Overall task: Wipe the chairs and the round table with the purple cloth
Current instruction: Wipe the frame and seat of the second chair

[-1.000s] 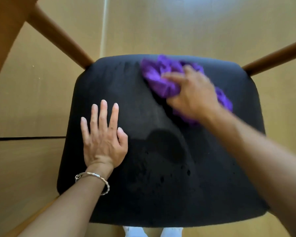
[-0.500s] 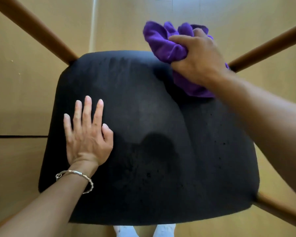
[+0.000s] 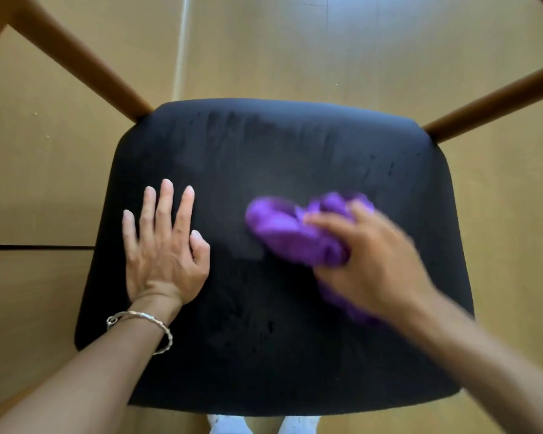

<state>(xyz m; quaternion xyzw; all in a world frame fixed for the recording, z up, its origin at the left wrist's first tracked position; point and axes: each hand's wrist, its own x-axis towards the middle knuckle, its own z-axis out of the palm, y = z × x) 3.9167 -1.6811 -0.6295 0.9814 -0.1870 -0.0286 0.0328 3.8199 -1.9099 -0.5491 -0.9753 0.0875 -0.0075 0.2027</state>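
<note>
I look straight down on a chair with a black padded seat and brown wooden legs. My right hand grips the bunched purple cloth and holds it on the middle right of the seat; hand and cloth are blurred by motion. Part of the cloth is hidden under my palm. My left hand lies flat on the left side of the seat with straight, spread fingers, a silver bracelet on its wrist. The round table is out of view.
Wooden chair legs slant out at the upper left and upper right. Tan wooden flooring surrounds the chair. White shoe tips show below the seat's near edge.
My right hand has swept the cloth from the seat's far edge back toward me to the middle right. My left hand has stayed flat on the seat.
</note>
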